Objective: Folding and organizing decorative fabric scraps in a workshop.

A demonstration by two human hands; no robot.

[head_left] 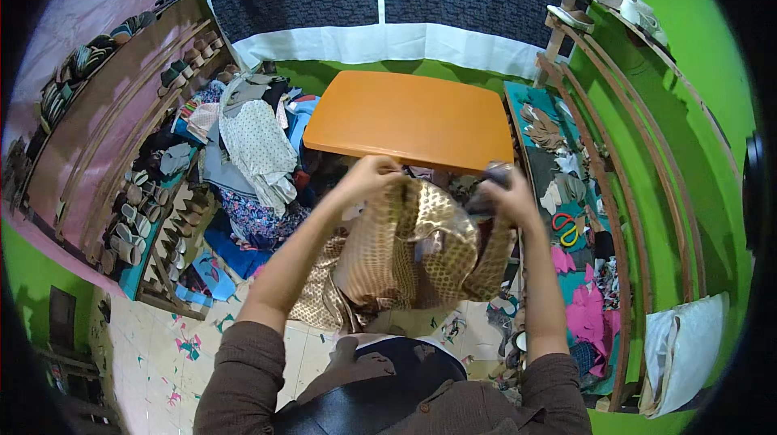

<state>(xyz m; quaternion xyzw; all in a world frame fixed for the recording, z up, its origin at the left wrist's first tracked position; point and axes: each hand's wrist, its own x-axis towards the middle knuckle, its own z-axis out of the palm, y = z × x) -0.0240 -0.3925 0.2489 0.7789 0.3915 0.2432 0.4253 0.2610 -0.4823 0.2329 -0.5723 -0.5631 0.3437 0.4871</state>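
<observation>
A shiny gold-and-brown patterned cloth hangs in folds between my hands, above my lap and in front of the orange table. My left hand pinches its upper edge near the table's front edge. On the other side, my right hand is closed round the cloth's right end, somewhat blurred by motion. A dark greyish bunch shows at those fingers; I cannot tell whether it is the cloth's reverse side. Part of the cloth trails down to the left, below my left forearm.
An orange table stands ahead. To the left lie heaped clothes and racks of shoes. At right, a teal shelf holds pink scraps and red-and-yellow-handled scissors. Scraps litter the tiled floor.
</observation>
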